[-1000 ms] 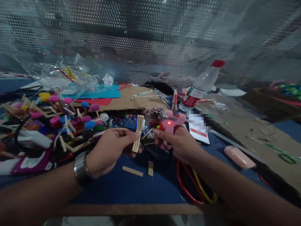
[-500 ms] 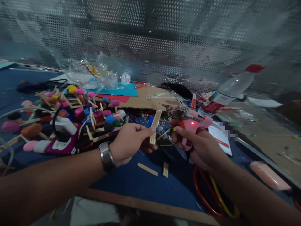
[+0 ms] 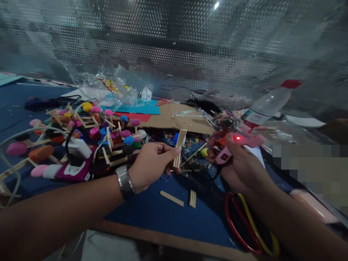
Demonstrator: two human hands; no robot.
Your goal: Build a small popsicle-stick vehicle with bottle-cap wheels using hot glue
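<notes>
My left hand (image 3: 153, 165) pinches a small bundle of popsicle sticks (image 3: 179, 146), held tilted above the table with thumb on top. To the right, my right hand (image 3: 239, 163) is wrapped around a pink glue gun (image 3: 227, 155) with a lit red light. Grey, stringy residue (image 3: 231, 121) clings around the glue gun's front end, which is apart from the sticks. On the blue table below lie a single popsicle stick (image 3: 172, 198) and a short stack of cut sticks (image 3: 193, 199). A yellow cap-like piece (image 3: 203, 152) is beside my right fingers.
Many stick assemblies with coloured clay-like blobs (image 3: 43, 153) crowd the left, around a purple power adapter (image 3: 76, 165) with cables. A tilted plastic bottle (image 3: 268, 107), cardboard (image 3: 187, 117) and plastic bags (image 3: 116, 88) are behind. Red and yellow scissor-like handles (image 3: 230, 221) lie front right.
My right hand has moved the glue gun right and slightly up, away from the stick bundle. My left hand keeps the sticks in nearly the same place.
</notes>
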